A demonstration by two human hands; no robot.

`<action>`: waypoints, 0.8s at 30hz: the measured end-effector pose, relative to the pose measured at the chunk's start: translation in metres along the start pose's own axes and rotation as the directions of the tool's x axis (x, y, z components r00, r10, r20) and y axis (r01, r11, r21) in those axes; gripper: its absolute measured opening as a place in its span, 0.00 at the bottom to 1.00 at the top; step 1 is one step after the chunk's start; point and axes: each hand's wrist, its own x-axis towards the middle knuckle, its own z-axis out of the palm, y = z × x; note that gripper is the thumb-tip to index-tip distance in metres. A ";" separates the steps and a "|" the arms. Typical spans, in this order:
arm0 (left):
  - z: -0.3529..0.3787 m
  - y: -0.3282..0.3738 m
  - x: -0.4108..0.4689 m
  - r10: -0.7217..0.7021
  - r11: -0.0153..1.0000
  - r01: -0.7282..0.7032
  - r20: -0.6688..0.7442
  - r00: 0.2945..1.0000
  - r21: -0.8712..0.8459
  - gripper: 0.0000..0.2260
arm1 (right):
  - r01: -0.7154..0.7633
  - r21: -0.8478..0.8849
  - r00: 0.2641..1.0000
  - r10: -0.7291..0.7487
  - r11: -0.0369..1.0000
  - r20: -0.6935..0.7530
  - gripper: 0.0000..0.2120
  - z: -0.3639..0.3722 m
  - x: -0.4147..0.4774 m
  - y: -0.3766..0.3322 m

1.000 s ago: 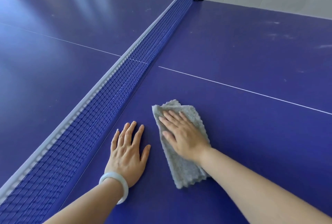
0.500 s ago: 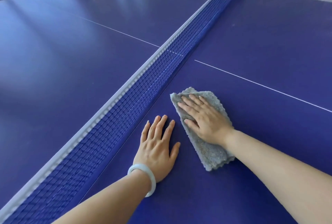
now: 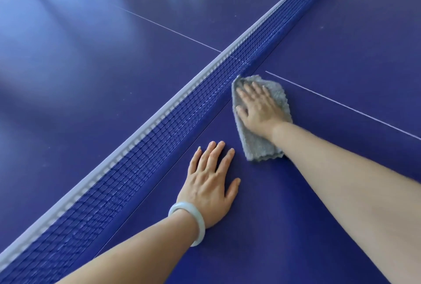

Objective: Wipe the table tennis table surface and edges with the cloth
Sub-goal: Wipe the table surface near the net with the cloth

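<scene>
Right hand [image 3: 258, 108] flat, fingers spread, palm pressing down on grey cloth [image 3: 262, 144], not gripping it. Cloth lies folded on blue table [image 3: 319, 192], far corner just beside the base of the net [image 3: 159, 138], near the white centre line [image 3: 341, 103]. Left hand [image 3: 210, 183] open, flat on bare table, apart from cloth, close to net. Pale bangle [image 3: 193, 222] on left wrist. Net runs diagonally across the view.
</scene>
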 end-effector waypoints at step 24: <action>0.006 0.000 0.000 0.011 1.000 -0.012 -0.054 0.998 -0.027 0.29 | -0.263 -0.017 0.963 0.261 0.965 -0.068 0.31 0.025 -0.234 0.012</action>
